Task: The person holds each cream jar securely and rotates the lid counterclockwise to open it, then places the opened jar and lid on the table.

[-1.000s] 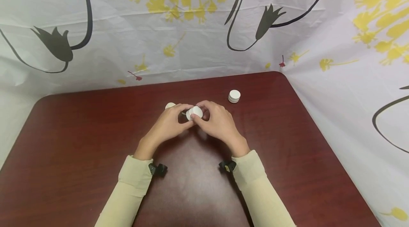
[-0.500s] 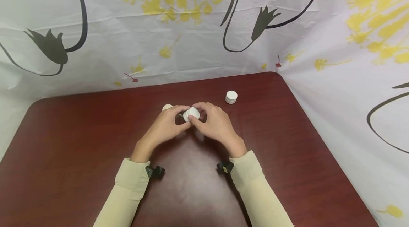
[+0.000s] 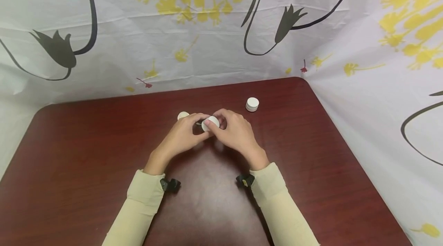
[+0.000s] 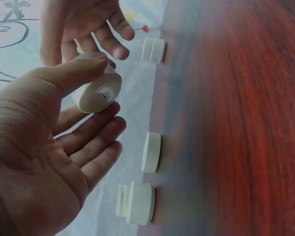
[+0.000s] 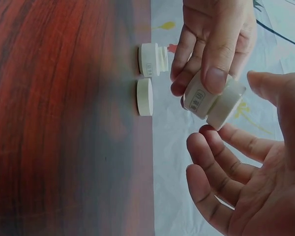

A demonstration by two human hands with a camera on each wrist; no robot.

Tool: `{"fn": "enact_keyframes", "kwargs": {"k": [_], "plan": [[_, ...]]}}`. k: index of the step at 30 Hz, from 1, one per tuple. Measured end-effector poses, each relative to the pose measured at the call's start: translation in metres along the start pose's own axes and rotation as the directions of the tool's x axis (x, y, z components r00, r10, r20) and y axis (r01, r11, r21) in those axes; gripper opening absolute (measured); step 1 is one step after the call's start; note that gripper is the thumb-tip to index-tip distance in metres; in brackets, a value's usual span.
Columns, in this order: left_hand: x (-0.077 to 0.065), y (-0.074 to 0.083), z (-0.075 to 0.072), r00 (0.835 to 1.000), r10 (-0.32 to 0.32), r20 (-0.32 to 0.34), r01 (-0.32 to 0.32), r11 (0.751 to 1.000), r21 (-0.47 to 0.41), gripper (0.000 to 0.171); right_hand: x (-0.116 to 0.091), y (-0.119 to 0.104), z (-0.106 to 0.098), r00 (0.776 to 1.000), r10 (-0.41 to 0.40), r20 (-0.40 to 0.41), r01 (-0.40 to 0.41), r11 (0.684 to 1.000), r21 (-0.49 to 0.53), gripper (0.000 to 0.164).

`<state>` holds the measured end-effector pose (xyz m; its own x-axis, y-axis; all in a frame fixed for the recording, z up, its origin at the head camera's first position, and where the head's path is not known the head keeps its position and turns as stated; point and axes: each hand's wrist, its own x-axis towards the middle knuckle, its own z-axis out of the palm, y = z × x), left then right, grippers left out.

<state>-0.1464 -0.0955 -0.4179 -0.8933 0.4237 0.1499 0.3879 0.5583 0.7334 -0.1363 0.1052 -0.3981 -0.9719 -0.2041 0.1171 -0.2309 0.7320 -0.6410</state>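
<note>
My left hand [image 3: 180, 133] pinches a small white jar [image 5: 196, 98] between thumb and fingers, above the table; printed characters show on its side. A white lid [image 5: 225, 109] sits on the jar, tilted toward my right hand [image 3: 236, 130]. In the right wrist view the right fingers spread loosely around the lid. The thumb looks slightly apart from it, while a fingertip is at its lower edge. In the left wrist view the jar's base faces the camera. Behind the hands, an uncovered jar [image 4: 137, 202] with a threaded neck stands beside a loose white lid [image 4: 151, 152].
Another white jar [image 3: 252, 104], apparently with its lid on, stands near the back right of the dark red wooden table [image 3: 86, 169]. A white cloth [image 3: 214, 61] with printed flowers hangs behind and along the right side. The left hand partly hides the uncovered jar in the head view.
My right thumb has slid up and across the lid, covering more of it in the head view. Both hands stay together around the same jar. The head view has shifted slightly.
</note>
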Motion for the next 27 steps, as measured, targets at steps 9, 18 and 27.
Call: {"fn": "enact_keyframes", "kwargs": {"k": [9, 18, 27], "plan": [[0.0003, 0.0013, -0.0005, 1.000, -0.001, 0.000, 0.001, 1.000, 0.011, 0.041, 0.0003, -0.0002, -0.0004, 1.000, -0.015, 0.006, 0.015, 1.000, 0.011, 0.033], [0.0008, -0.0010, -0.0004, 1.000, -0.004, -0.005, 0.004, 1.000, 0.019, 0.039, -0.0001, -0.0006, -0.0019, 0.999, -0.039, 0.023, 0.039, 0.999, 0.002, 0.047], [0.0000, -0.0027, -0.0002, 1.000, 0.000, -0.018, 0.000, 1.000, 0.017, 0.040, -0.0005, -0.0009, -0.0005, 1.000, 0.020, -0.007, -0.020, 1.000, -0.016, 0.041]]}}
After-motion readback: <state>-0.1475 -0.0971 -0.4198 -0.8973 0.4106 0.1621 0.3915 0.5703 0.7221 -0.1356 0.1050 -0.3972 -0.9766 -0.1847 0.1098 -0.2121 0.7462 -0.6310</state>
